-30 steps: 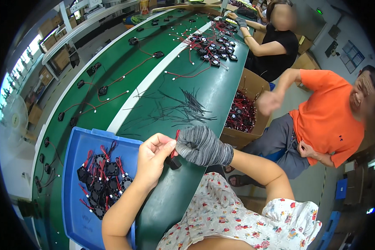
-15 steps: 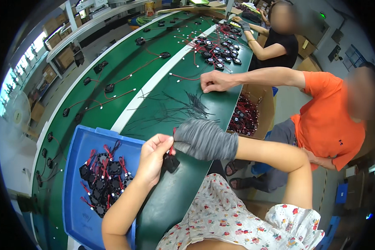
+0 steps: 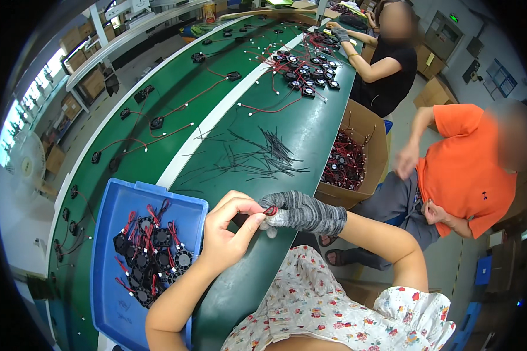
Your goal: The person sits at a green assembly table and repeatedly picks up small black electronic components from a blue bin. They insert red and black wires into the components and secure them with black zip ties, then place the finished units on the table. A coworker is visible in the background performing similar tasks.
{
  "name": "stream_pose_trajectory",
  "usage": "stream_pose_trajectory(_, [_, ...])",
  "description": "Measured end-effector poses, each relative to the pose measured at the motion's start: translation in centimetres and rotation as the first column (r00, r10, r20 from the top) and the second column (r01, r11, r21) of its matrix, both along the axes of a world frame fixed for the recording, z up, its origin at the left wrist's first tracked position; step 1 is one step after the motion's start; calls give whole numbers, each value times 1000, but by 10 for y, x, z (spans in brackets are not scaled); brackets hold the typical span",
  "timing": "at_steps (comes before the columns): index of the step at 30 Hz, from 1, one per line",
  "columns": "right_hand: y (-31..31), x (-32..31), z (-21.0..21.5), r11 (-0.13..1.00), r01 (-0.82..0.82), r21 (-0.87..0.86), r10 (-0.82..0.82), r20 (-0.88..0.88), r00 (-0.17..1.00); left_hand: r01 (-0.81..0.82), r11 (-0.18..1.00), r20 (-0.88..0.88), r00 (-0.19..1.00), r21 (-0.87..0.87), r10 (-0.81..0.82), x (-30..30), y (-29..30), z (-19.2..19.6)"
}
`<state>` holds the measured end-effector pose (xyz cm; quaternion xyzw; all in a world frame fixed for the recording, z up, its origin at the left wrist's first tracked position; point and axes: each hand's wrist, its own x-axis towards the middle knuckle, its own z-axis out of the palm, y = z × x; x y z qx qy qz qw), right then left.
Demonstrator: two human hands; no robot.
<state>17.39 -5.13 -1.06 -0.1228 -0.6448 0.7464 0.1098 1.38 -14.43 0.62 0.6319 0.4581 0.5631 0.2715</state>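
My bare left hand (image 3: 231, 225) pinches a red and black fan cable (image 3: 271, 210) between thumb and fingers. Opposite it, my right hand (image 3: 290, 212), in a grey striped knitted glove, closes on the same cable, which stands up in a small bent loop. The cable's fan is mostly hidden behind my fingers. Below and left of my hands, a blue tray (image 3: 102, 257) holds a heap of small black fans (image 3: 139, 263) with bundled red and black cables. Beyond my hands, thin black ties (image 3: 263, 153) lie scattered on the green bench (image 3: 216, 298).
Fans with loose cables lie along the green conveyor (image 3: 123, 131) past a white rail (image 3: 202, 128). More fans (image 3: 307, 73) cluster farther up the bench. A carton (image 3: 372, 155) of fans stands right of it. A person in orange (image 3: 468, 158) and another in black (image 3: 386, 76) are nearby.
My hands have come together around the cable, now looped; the fan that hung below them is now mostly hidden. The person in orange has drawn a hand back from the ties.
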Motion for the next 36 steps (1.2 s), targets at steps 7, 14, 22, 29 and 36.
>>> stream_pose_trajectory(7, [-8, -1, 11, 995, 64, -73, -62, 23, 998, 6, 1000, 40, 999, 10, -6, 0, 1, 0])
stream_pose_trajectory(14, [-8, -8, 19, 823, 245, 512, -267, -32, 963, 33, 974, 270, 962, -223, 29, 2, 1, -10])
stream_pose_trajectory(22, [0, -29, 17, -240, -19, 971, -39, 10, 999, 93, 778, 413, 883, -621, 224, -5, 11, -21])
stream_pose_trajectory(29, [14, -43, 27, -185, 78, 980, -34, -86, 996, 237, 831, 651, 736, -503, 185, -23, 17, -37])
stream_pose_trajectory(36, [8, -38, 7, 583, 389, 714, -334, -225, 915, 304, 832, 766, 609, -464, 205, -22, 13, -23])
